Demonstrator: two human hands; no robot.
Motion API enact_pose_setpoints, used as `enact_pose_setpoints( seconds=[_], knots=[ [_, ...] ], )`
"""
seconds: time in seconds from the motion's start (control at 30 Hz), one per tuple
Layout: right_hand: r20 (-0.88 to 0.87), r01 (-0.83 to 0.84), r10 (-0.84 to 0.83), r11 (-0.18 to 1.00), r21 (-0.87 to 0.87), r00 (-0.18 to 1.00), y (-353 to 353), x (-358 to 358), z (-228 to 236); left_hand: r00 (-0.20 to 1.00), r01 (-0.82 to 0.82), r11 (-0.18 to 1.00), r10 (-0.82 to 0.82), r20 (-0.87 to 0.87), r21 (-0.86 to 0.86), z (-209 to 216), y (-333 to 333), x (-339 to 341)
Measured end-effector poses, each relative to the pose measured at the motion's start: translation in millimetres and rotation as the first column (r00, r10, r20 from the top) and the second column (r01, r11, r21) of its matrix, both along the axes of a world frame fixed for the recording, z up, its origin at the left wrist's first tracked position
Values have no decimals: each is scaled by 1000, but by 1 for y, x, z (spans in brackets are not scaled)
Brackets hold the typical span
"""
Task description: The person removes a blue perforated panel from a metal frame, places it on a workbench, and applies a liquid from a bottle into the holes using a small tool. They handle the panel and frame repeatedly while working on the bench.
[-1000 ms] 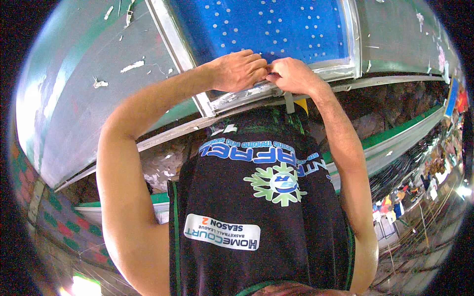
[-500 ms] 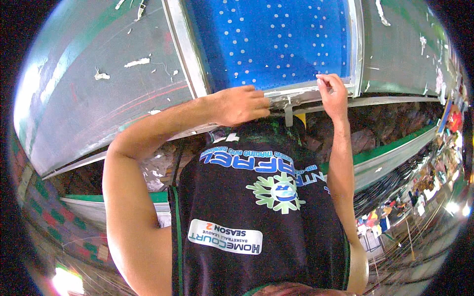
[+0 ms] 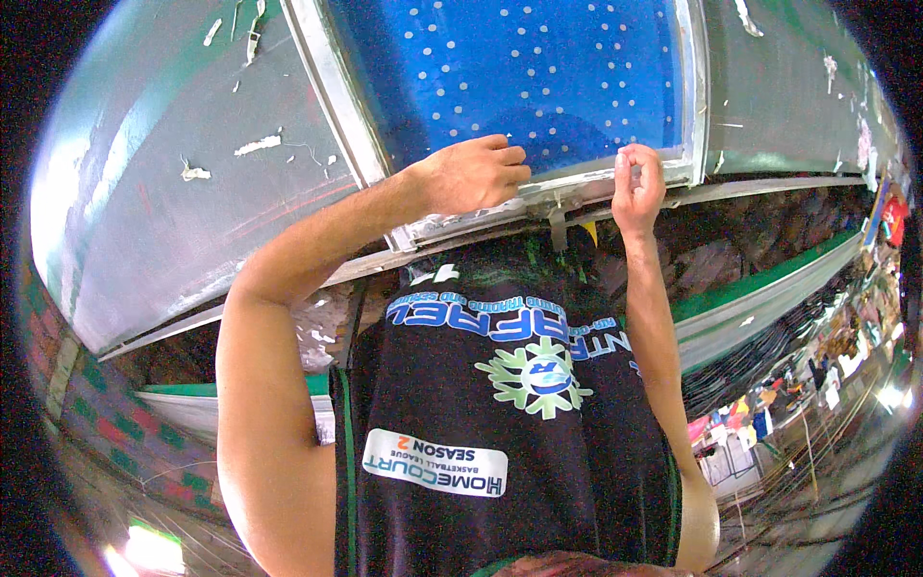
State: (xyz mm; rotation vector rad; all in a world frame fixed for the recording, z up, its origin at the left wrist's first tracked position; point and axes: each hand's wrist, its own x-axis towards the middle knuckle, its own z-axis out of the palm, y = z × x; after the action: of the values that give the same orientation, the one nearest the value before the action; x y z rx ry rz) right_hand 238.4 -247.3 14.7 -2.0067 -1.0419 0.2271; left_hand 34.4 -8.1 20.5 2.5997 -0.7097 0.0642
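Observation:
A blue screen [image 3: 519,87] with rows of pale dots lies in front of me, set in a whitish metal frame [image 3: 338,91]. My left hand [image 3: 476,175] is over the near left part of the screen, its fingers curled in; what they hold, if anything, is hidden. At the near right corner, my right hand [image 3: 638,188] is closed in a pinch, thumb against bent fingers, close to the frame's near bar. Whatever lies between those fingertips is too small to make out. A small metal tab [image 3: 558,229] hangs from the near bar between my hands.
A grey table [image 3: 202,231] spreads on both sides of the frame, with torn white scraps [image 3: 258,145] stuck to it. Below its near edge runs a green-edged rail [image 3: 760,288]. Cluttered goods [image 3: 760,409] stand at the far right. My black jersey is close to the table edge.
My left hand has moved slightly farther over the screen. The fingers of my right hand have curled more tightly. The whole view has shifted a little.

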Motion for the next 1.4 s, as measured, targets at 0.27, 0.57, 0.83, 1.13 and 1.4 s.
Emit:
enact_pose_setpoints(
  seconds=[0.27, 0.57, 0.83, 1.13, 1.4],
  knots=[
    [0, 69, -69, 997, 27, 998, -8, 0, -10, 984, 160, 987, -162, 78, 30, -10, 2, 19],
    [63, 80, -82, 996, 44, 995, -2, -2, -13, 972, 235, 968, -237, -9, -90, -15, 6, 38],
    [152, 66, -75, 996, 64, 985, 0, 2, -17, 973, 192, 964, -211, -89, -184, -24, -1, 48],
    [182, 95, -94, 995, 8, 979, -4, 9, -15, 988, 151, 958, -153, 12, -243, -34, -11, 49],
    [161, 127, -123, 992, -14, 979, -4, 16, -29, 973, 230, 932, -221, 65, -280, -48, 3, 51]
  ],
)
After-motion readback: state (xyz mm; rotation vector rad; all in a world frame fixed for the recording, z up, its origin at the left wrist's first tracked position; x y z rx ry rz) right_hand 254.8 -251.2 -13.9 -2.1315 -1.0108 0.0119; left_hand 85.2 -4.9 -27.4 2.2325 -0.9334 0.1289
